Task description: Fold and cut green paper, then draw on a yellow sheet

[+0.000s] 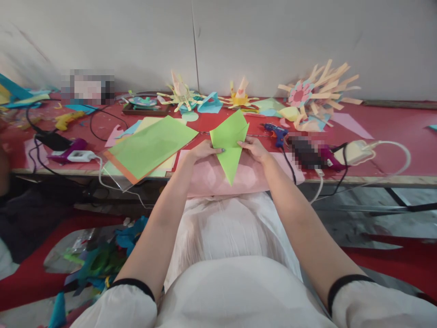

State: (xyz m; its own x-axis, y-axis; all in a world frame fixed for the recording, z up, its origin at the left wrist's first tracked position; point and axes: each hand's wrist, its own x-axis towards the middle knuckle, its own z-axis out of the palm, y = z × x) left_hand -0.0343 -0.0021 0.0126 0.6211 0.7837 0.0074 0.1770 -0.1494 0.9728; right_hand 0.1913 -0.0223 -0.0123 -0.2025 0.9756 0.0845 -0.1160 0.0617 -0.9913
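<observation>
A folded sheet of bright green paper [229, 139], kite-shaped with its narrow point toward me, is held up between both hands. My left hand [205, 150] pinches its left edge, thumb on the front face. On the opposite edge, my right hand [253, 147] grips it with thumb and fingers. Below it, a pink sheet [218, 177] overhangs the table's front edge. To the left lies a stack with a flat green sheet [153, 146] on top and an orange sheet [123, 171] showing beneath it.
A blue glue gun [277, 133] lies right of my hands, a yellow glue gun [68, 119] far left. Paper crafts [241, 93] and a large fringed paper flower [303, 94] stand along the wall. Power strips [351, 152] and cables line the front edge. Paper scraps [102, 262] litter the floor.
</observation>
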